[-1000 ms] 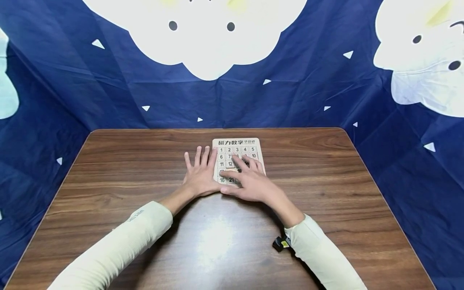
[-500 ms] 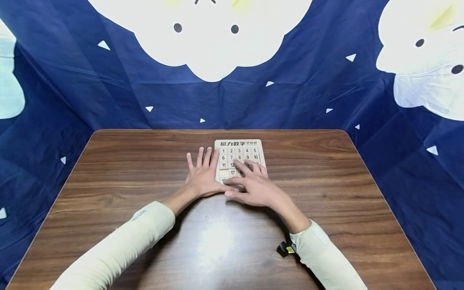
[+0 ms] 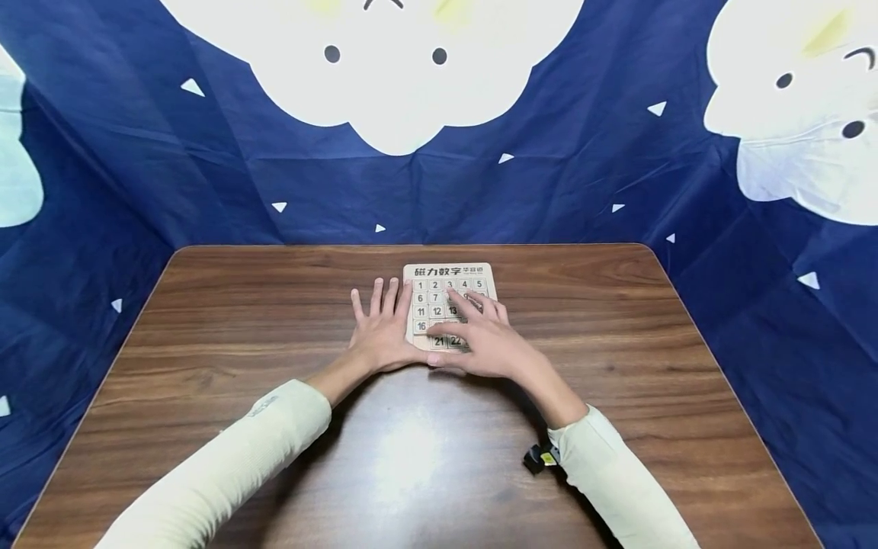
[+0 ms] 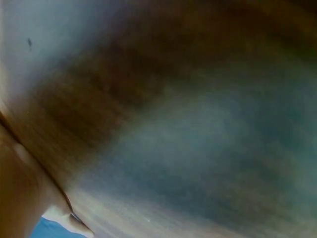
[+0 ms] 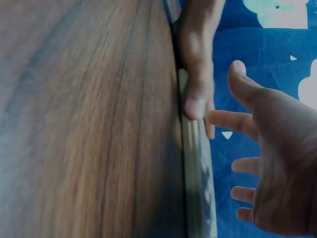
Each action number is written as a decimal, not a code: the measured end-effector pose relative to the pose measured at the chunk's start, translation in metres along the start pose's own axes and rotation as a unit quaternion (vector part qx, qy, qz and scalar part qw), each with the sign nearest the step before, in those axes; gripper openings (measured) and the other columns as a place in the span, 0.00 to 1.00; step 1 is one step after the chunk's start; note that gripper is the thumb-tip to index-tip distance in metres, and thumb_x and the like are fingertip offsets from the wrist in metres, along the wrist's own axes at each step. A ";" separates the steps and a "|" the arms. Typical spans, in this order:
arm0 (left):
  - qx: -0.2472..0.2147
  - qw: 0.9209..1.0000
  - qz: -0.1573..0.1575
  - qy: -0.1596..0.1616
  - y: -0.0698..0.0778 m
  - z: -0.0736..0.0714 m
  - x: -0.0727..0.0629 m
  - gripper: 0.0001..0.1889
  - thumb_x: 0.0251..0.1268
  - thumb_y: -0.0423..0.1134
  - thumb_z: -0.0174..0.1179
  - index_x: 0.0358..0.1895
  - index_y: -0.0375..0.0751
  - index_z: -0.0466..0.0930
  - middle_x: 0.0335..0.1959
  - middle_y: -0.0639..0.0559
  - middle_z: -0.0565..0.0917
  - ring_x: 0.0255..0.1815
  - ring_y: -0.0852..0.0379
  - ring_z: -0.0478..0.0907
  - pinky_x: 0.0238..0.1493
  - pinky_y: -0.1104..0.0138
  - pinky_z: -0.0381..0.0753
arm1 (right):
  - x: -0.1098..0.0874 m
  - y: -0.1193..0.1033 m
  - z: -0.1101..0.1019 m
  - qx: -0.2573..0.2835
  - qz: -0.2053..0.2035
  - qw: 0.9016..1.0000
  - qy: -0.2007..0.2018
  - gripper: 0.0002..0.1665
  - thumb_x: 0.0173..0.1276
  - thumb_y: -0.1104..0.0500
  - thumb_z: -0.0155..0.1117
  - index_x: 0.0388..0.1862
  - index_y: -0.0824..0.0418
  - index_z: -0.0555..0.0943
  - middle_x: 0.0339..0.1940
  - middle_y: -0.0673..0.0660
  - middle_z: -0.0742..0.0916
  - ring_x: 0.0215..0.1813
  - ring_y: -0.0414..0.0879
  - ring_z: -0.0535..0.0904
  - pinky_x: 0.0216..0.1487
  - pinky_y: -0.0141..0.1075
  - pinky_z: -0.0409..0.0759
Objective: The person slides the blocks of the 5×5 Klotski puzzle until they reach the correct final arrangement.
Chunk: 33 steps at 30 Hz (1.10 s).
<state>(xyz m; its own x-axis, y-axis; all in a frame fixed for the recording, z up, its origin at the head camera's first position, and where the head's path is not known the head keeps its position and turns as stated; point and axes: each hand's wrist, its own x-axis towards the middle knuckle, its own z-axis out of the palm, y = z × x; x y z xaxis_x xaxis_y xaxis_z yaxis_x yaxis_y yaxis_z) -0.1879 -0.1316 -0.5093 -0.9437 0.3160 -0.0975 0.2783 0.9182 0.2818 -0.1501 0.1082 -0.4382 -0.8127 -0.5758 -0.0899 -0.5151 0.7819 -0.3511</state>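
A number sliding puzzle [image 3: 447,271], a pale board of numbered square tiles, lies flat on the table. My left hand [image 3: 381,338] rests at its left side with fingers spread, its thumb along the near edge; the right wrist view shows that thumb [image 5: 195,106] against the board's edge [image 5: 192,163]. Over the right part of the board is my right hand [image 3: 490,343], fingers apart, with the index fingertip beside the 16 tile [image 3: 421,326]. A tile-free gap shows at the near left corner, left of the 21 tile [image 3: 440,341]. Several right-hand tiles are hidden under that hand.
The brown wood-grain table [image 3: 261,305] extends around the board. A blue curtain [image 3: 219,183] with white cloud shapes stands behind and at the sides. A small black device [image 3: 533,459] sits at the right sleeve. The left wrist view is mostly blurred tabletop [image 4: 198,139].
The 17 tile slid right, leaving a gap in the fourth row. Then the 16 tile moved up into it, so the gap is now at the near left corner. My left hand stayed put.
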 end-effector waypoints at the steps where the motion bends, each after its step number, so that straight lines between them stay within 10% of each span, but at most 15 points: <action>1: -0.001 1.000 -0.003 -0.002 0.000 0.000 0.000 0.87 0.41 0.91 0.71 0.96 0.45 0.33 0.96 0.34 0.39 0.97 0.31 0.28 0.87 0.26 0.16 | -0.003 0.001 -0.001 0.002 0.000 1.000 -0.001 0.34 0.79 0.25 0.65 0.75 0.36 0.87 0.97 0.63 0.57 0.94 0.74 0.51 0.90 0.73 0.52; 33: -0.013 1.000 -0.014 -0.018 0.002 -0.001 0.000 0.90 0.38 0.94 0.69 0.96 0.47 0.29 0.97 0.38 0.35 0.97 0.35 0.22 0.87 0.29 0.12 | -0.016 0.013 0.004 0.034 0.007 0.999 -0.024 0.45 0.68 0.21 0.74 0.80 0.33 0.82 0.98 0.61 0.56 0.95 0.72 0.48 0.91 0.73 0.50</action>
<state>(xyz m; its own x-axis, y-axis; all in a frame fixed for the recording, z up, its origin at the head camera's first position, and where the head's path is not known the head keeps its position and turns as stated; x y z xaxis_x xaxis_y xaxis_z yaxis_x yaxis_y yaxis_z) -0.1871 -0.1299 -0.5075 -0.9440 0.2991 -0.1391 0.2470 0.9205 0.3027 -0.1427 0.1273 -0.4448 -0.8047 -0.5769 -0.1398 -0.4824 0.7728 -0.4125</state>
